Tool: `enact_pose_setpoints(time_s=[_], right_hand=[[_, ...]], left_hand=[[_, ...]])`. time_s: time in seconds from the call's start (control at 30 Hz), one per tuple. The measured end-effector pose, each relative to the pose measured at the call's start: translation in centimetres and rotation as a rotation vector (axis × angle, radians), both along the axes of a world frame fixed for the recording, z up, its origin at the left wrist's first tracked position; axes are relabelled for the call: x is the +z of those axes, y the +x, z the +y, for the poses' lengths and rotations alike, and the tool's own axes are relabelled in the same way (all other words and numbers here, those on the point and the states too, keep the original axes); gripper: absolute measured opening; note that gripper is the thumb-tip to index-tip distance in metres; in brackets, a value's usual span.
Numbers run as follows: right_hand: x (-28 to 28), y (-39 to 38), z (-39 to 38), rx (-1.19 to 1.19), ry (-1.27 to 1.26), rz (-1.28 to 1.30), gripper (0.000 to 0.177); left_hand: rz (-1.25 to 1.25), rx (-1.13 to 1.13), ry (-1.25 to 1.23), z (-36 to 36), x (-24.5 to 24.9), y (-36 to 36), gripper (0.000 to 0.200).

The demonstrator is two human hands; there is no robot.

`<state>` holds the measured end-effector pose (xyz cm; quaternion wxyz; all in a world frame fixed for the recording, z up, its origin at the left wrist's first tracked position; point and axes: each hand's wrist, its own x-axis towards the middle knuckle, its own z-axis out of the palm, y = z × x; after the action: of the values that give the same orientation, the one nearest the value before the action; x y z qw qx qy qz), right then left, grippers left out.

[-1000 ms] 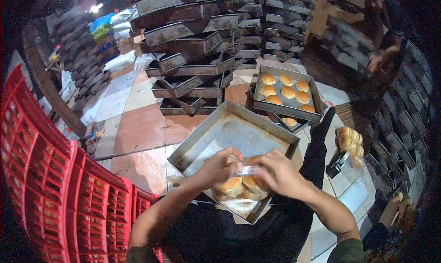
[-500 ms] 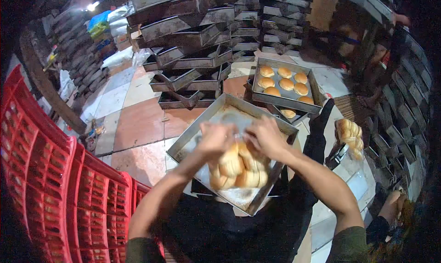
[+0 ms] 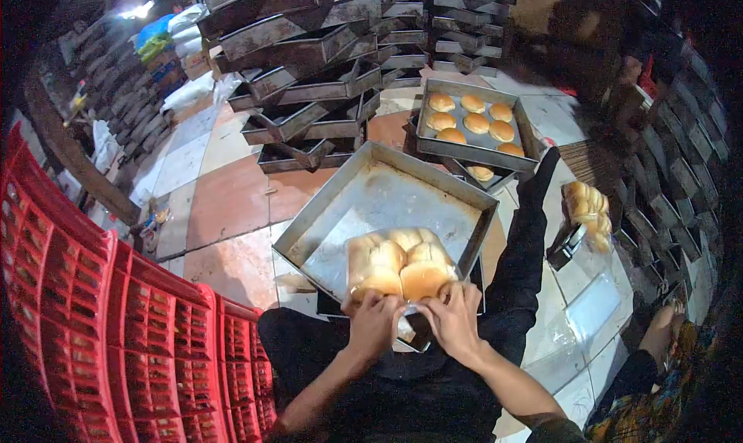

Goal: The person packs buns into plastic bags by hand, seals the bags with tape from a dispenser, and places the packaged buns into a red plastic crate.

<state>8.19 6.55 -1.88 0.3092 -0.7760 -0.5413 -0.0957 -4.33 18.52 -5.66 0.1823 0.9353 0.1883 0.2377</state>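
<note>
A clear plastic bag of buns (image 3: 398,261) lies in the near end of a large metal tray (image 3: 364,203) on my lap. My left hand (image 3: 373,319) and my right hand (image 3: 455,319) both grip the bag's near end, fingers pinched on the plastic. The rest of the tray is bare metal.
A second tray with several loose buns (image 3: 472,122) sits beyond mine. Stacks of empty metal trays (image 3: 309,71) fill the back. Red plastic crates (image 3: 101,319) stand at my left. Another bagged bun pack (image 3: 588,211) lies on the floor at right. Another person's foot (image 3: 662,327) shows at lower right.
The bag of buns was lifted and turned over the tray, then laid down in it. Both hands came back toward me and now hold the bag's near end.
</note>
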Motion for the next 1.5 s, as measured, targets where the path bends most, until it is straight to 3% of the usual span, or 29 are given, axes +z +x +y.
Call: enact_pose_setpoints(time_s=[0.37, 0.8, 0.87, 1.03, 1.13, 1.17, 1.23, 1.27, 1.3, 1.33, 1.37, 1.4, 1.5], right_hand=[[-2.8, -2.8, -0.2, -0.104, 0.032, 0.076, 0.017], [-3.2, -3.3, 0.5, -0.161, -0.002, 0.104, 0.022], [-3.8, -3.5, 0.5, -0.196, -0.014, 0.089, 0.023], [-4.0, -3.0, -0.6, -0.217, 0.039, 0.018, 0.024], [-4.2, 0.3, -2.7, -0.133, 0.243, 0.128, 0.041], [-3.0, 2.9, -4.0, -0.162, 0.286, 0.133, 0.036], [-0.1, 10.4, -7.3, -0.353, 0.213, 0.076, 0.027], [-2.9, 14.7, -8.9, -0.613, 0.343, 0.079, 0.024], [-6.1, 19.7, -10.9, -0.827, 0.516, 0.123, 0.017], [-10.3, 25.4, -14.1, -0.913, 0.515, 0.195, 0.018], [-13.2, 29.4, -17.0, -1.072, 0.277, 0.344, 0.02], [-14.2, 31.6, -18.3, -1.016, 0.488, 0.977, 0.025], [-15.2, 34.7, -19.6, -0.782, 0.83, 1.494, 0.03]], left_hand=[[0.1, 0.305, 0.316, -4.3, 0.9, -1.2, 0.021], [-0.023, 0.317, 0.532, -3.2, -2.5, -1.1, 0.023], [0.099, 0.271, 0.538, -3.0, -2.6, -1.2, 0.021], [0.126, 0.202, 0.385, -2.8, -3.2, -0.9, 0.018], [0.155, 0.149, 0.34, -2.7, -3.1, -0.8, 0.018], [0.152, 0.189, 0.365, -2.8, -3.0, -0.7, 0.018], [0.225, 0.149, 0.28, -2.7, -2.0, -0.7, 0.019], [0.288, 0.167, 0.205, -2.6, -1.3, -0.5, 0.019], [0.292, 0.147, 0.201, -2.9, -0.5, -0.3, 0.019], [0.331, 0.158, 0.204, -3.3, 0.5, -0.1, 0.019], [0.369, 0.172, 0.208, -3.3, 0.8, 0.3, 0.02], [0.304, 0.171, 0.131, -2.9, 0.1, -0.1, 0.02], [0.38, 0.185, 0.146, -2.2, -1.5, -0.5, 0.02]])
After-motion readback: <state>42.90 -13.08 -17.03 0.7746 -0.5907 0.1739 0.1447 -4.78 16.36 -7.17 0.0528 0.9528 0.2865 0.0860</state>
